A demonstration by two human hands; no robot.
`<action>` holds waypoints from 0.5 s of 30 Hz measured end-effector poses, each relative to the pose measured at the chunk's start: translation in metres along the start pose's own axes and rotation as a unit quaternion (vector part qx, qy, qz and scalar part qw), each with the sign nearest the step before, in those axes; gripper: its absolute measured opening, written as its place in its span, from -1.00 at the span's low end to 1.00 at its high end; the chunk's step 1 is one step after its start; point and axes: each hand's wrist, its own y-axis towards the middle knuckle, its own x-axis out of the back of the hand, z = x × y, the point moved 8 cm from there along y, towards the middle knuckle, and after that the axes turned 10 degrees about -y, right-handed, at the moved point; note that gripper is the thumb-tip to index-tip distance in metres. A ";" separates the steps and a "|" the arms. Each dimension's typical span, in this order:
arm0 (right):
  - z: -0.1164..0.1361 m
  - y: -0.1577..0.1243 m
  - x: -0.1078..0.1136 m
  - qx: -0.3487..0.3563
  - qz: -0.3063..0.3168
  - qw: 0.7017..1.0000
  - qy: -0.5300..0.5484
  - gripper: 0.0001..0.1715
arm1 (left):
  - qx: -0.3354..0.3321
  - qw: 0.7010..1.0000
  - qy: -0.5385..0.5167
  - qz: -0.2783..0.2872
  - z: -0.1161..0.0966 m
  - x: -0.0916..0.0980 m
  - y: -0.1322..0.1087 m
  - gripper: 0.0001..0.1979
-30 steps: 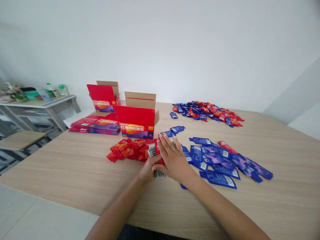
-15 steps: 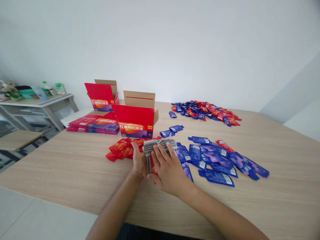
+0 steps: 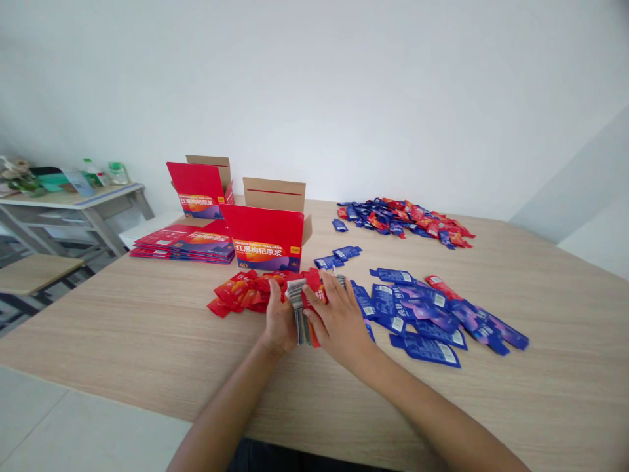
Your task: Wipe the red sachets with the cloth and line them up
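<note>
My left hand (image 3: 281,324) grips the left side of a grey-and-white striped piece that looks like folded cloth (image 3: 301,321). My right hand (image 3: 339,321) lies over a red sachet (image 3: 313,282) with an orange print, pressing it against the striped cloth. Its fingers are bent and close together, and they hide much of both things. Beside my left hand lies a heap of red sachets (image 3: 240,292). Flat blue sachets (image 3: 386,305) spread out to the right of my right hand.
Two open red cartons (image 3: 268,239) (image 3: 199,190) stand behind the hands. Flattened cartons (image 3: 181,242) are stacked at the left. A mixed pile of red and blue sachets (image 3: 403,219) lies near the wall. A side desk (image 3: 78,200) holds bottles.
A red sachet now shows under my right hand, over the striped cloth. Both hands have shifted slightly right, and less of the striped top is visible.
</note>
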 end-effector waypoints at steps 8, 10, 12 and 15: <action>-0.011 0.002 -0.005 -0.003 -0.036 0.999 -0.004 -0.52 | 0.058 0.998 -0.006 0.010 0.020 0.007 0.004 0.09; -0.015 0.003 -0.005 -0.015 -0.032 0.999 -0.008 -0.52 | 0.066 0.998 0.002 0.024 0.024 0.008 0.005 0.07; -0.021 0.005 -0.004 -0.035 -0.030 0.999 -0.011 -0.53 | 0.069 0.997 0.009 0.041 0.029 0.009 0.007 0.03; -0.032 0.006 -0.002 -0.066 -0.035 0.997 -0.013 -0.54 | 0.072 0.995 0.017 0.062 0.036 0.013 0.009 -0.03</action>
